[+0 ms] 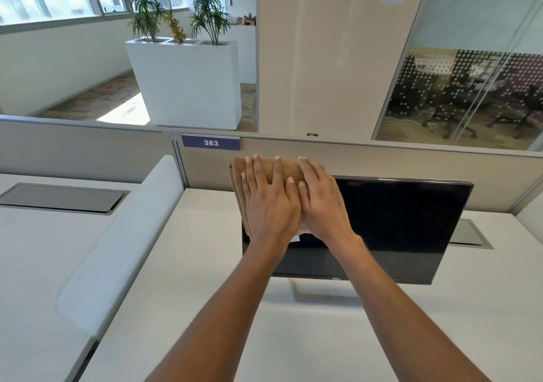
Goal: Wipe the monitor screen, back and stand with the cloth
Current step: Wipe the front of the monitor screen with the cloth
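A black monitor (405, 229) stands on a white desk (182, 293), its dark screen facing me, on a silver stand (320, 295). A folded brown cloth (238, 182) lies against the screen's upper left corner and reaches above the top edge. My left hand (269, 202) presses flat on the cloth with straight, spread fingers. My right hand (320, 202) presses flat beside it, touching the left hand, partly on the cloth and partly over the screen. Most of the cloth is hidden under my hands.
A beige partition (352, 158) with a "383" label (211, 142) runs behind the monitor. A white divider (123, 234) separates the neighbouring desk on the left. A grey cable hatch (470, 234) sits behind the monitor's right side. Planters and a glass-walled room lie beyond.
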A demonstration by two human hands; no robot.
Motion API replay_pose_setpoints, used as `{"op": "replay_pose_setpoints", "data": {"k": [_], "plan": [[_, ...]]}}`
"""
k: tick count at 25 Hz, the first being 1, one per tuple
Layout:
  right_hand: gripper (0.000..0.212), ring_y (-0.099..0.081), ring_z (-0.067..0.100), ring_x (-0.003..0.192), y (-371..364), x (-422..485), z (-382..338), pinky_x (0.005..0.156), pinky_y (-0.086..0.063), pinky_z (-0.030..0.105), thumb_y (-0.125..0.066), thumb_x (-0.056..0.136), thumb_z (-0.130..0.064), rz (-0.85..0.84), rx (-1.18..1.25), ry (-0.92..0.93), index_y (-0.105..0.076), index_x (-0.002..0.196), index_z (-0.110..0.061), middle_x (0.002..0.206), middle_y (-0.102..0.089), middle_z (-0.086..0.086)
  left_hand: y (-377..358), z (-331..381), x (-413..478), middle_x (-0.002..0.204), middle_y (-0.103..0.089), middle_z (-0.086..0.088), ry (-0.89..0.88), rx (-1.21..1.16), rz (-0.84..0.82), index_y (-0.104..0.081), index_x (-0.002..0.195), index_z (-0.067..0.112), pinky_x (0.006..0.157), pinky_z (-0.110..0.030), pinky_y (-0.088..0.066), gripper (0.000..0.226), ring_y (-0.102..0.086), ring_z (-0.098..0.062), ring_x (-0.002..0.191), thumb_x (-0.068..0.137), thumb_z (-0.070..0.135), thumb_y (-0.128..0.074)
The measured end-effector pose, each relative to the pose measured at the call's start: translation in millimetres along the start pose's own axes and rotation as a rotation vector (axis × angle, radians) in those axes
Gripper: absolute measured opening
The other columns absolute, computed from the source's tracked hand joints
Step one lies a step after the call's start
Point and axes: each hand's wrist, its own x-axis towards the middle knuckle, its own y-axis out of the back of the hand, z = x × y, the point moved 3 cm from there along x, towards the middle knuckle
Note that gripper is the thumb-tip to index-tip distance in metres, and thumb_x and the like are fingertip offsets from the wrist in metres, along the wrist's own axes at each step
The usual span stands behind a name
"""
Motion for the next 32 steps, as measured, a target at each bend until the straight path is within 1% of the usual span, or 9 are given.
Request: {"op": "replay_pose_setpoints", "data": {"k": [5,9,13,16,19,21,24,27,32], "plan": [[0.043,-0.042,0.015,0.146,-1,-3,1,0.124,-0.031,0.034,-0.041,0.108,-0.017,0.016,0.007,-0.035,-0.053,0.149,-0.008,0.158,-0.048,0.004,0,-14,-2,0.175,-0.009,-0.011,0.009,0.028,0.057,-0.038,0.158,0.024,0.132,-0.044,-0.001,0.068,0.005,-0.024,0.162,0.102,0.063,-0.036],[0.043,-0.049,0.016,0.138,-5,-5,-6,0.124,-0.025,0.034,-0.043,0.104,-0.017,-0.018,-0.047,0.066,-0.060,0.143,-0.013,0.146,-0.060,0.000,4,-24,-1,0.175,-0.009,-0.009,0.042,0.012,0.083,-0.038,0.156,0.023,0.131,-0.051,-0.001,0.073,0.007,-0.024,0.162,0.098,0.067,-0.038],[0.047,-0.045,0.012,0.143,-7,-6,-9,0.126,-0.017,0.040,-0.037,0.104,-0.021,-0.039,0.026,0.115,-0.058,0.147,-0.017,0.148,-0.060,-0.003,7,-27,1,0.175,-0.001,-0.007,0.043,-0.130,0.038,-0.035,0.156,0.022,0.128,-0.060,0.001,0.078,0.017,-0.024,0.161,0.091,0.065,-0.043],[0.050,-0.047,0.013,0.138,-6,-3,-8,0.120,-0.024,0.040,-0.043,0.100,-0.012,-0.064,0.074,0.156,-0.057,0.147,-0.019,0.148,-0.060,-0.005,8,-30,0,0.175,0.005,-0.007,-0.004,-0.102,0.022,-0.031,0.158,0.021,0.127,-0.063,0.001,0.091,0.021,-0.029,0.159,0.080,0.065,-0.048],[0.057,-0.049,0.015,0.130,-5,4,-8,0.109,-0.026,0.037,-0.040,0.096,-0.008,-0.113,0.065,0.182,-0.057,0.148,-0.024,0.148,-0.060,-0.009,6,-36,1,0.174,0.006,-0.011,-0.001,-0.010,0.014,-0.029,0.159,0.022,0.127,-0.062,0.001,0.096,0.020,-0.034,0.159,0.080,0.069,-0.056],[0.061,-0.047,0.014,0.128,-4,7,-7,0.107,-0.025,0.037,-0.038,0.095,-0.006,-0.160,0.077,0.186,-0.056,0.149,-0.026,0.144,-0.062,-0.010,7,-37,0,0.172,0.002,-0.016,0.040,0.030,0.031,-0.033,0.158,0.024,0.128,-0.062,-0.006,0.089,0.013,-0.039,0.160,0.083,0.060,-0.065],[0.063,-0.044,0.011,0.127,0,8,-8,0.106,-0.023,0.035,-0.037,0.096,-0.003,-0.192,0.086,0.197,-0.054,0.150,-0.030,0.143,-0.062,-0.010,15,-29,0,0.163,-0.013,-0.016,0.201,0.054,0.099,-0.043,0.154,0.033,0.122,-0.057,-0.029,0.073,-0.015,-0.043,0.151,0.087,0.051,-0.066],[0.066,-0.041,0.009,0.127,3,9,-9,0.107,-0.023,0.034,-0.039,0.095,0.001,-0.206,0.102,0.188,-0.053,0.151,-0.031,0.145,-0.060,-0.012,14,-21,3,0.157,-0.021,-0.014,0.249,0.074,0.065,-0.042,0.154,0.034,0.118,-0.054,-0.036,0.071,-0.028,-0.040,0.140,0.090,0.045,-0.069],[0.061,-0.048,0.012,0.129,3,10,-12,0.107,-0.030,0.042,-0.041,0.097,-0.004,-0.190,0.039,0.205,-0.053,0.150,-0.031,0.142,-0.062,-0.014,20,-39,-1,0.155,-0.043,-0.006,0.216,-0.223,0.177,-0.044,0.152,0.024,0.110,-0.045,-0.048,0.058,-0.047,-0.029,0.136,0.098,0.008,-0.060]]}}
